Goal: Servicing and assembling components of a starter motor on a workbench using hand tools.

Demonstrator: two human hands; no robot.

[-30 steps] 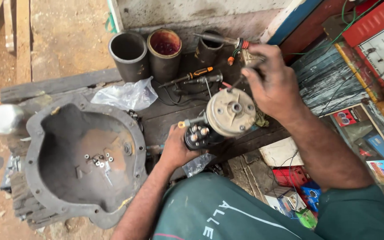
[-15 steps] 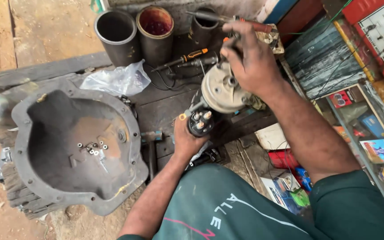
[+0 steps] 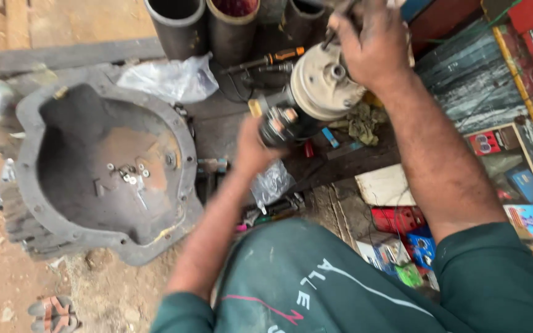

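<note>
Both hands grip: left hand (image 3: 251, 151) clamps the solenoid end (image 3: 277, 125), right hand (image 3: 371, 43) works above the starter motor (image 3: 322, 83) (greasy); we judge it may slip toward the bell housing (image 3: 32, 209).

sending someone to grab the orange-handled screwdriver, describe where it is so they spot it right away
Start at the big grey bell-shaped metal housing on the left, then look up and right past the crumpled clear plastic bag. The screwdriver lies on the dark bench just below the rusty steel cylinders. Its orange-and-black handle is the only bright one there.
</note>
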